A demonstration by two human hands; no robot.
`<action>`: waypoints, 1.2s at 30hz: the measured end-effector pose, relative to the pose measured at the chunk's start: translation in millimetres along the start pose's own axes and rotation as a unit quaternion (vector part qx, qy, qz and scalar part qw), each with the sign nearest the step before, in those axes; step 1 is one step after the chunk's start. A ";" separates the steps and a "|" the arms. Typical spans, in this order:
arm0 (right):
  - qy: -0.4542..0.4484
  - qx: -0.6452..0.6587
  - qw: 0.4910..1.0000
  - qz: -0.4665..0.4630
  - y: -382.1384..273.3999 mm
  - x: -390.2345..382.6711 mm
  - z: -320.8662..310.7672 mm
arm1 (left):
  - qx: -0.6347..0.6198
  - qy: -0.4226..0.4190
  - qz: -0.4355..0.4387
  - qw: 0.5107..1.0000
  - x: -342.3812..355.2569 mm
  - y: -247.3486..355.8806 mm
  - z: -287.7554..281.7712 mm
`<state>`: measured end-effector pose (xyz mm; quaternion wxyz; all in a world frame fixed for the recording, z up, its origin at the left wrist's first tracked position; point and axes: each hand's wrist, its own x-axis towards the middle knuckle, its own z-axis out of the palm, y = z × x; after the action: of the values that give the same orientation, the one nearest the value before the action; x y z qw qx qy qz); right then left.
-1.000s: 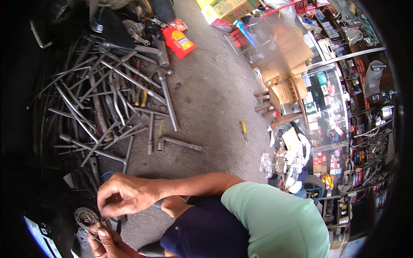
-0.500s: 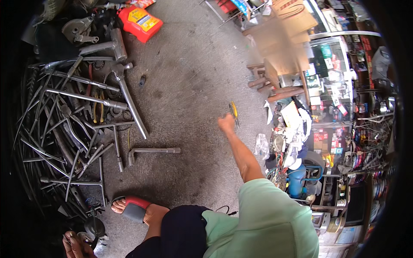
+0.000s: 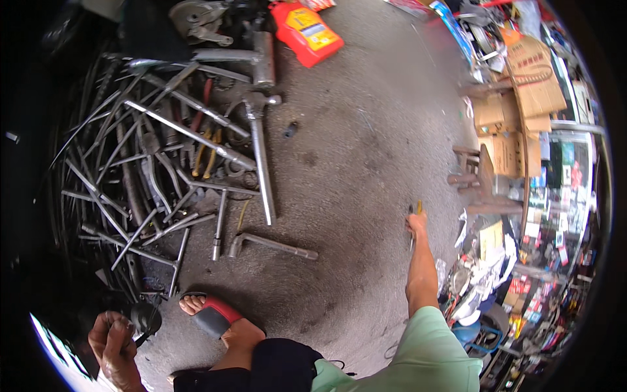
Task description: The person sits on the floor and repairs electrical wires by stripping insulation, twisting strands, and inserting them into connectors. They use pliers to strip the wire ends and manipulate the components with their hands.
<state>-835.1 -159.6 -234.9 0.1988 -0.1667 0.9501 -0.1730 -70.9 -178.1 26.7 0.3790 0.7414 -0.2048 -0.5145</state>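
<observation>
My right hand (image 3: 417, 224) reaches out over the grey floor at the right, its fingers closed round pliers (image 3: 419, 207). One yellow and one dark handle stick out beyond the fist, and the tip shows faintly below it. At the lower left my left hand (image 3: 112, 340) is raised with its fingers curled and pinched together. Whether something small sits between those fingers is too dark to see. A dark rounded part (image 3: 145, 318) is beside that hand.
Left of me lies a heap of metal wrenches and bars (image 3: 130, 196), with a hammer (image 3: 260, 157) and an L-shaped socket wrench (image 3: 277, 246) at its edge. A red bottle (image 3: 305, 32) lies beyond. Cardboard boxes (image 3: 499, 124), a wooden stool (image 3: 480, 173) and a glass cabinet (image 3: 565, 176) line the right.
My view has swung, so the floor things sit further right. The pliers, seen beside my right fist before, now show mostly as handles past it. My left hand has come up further into view.
</observation>
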 end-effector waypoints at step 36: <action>-0.330 0.067 0.920 -0.198 -185.2 -263.0 71.4 | -0.344 0.105 -0.006 0.933 -151.8 -120.1 -196.3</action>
<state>-530.5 -240.8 -139.1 0.4739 -0.3853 0.7641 -0.2075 40.3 71.6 62.1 0.6267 0.6167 0.0300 -0.4754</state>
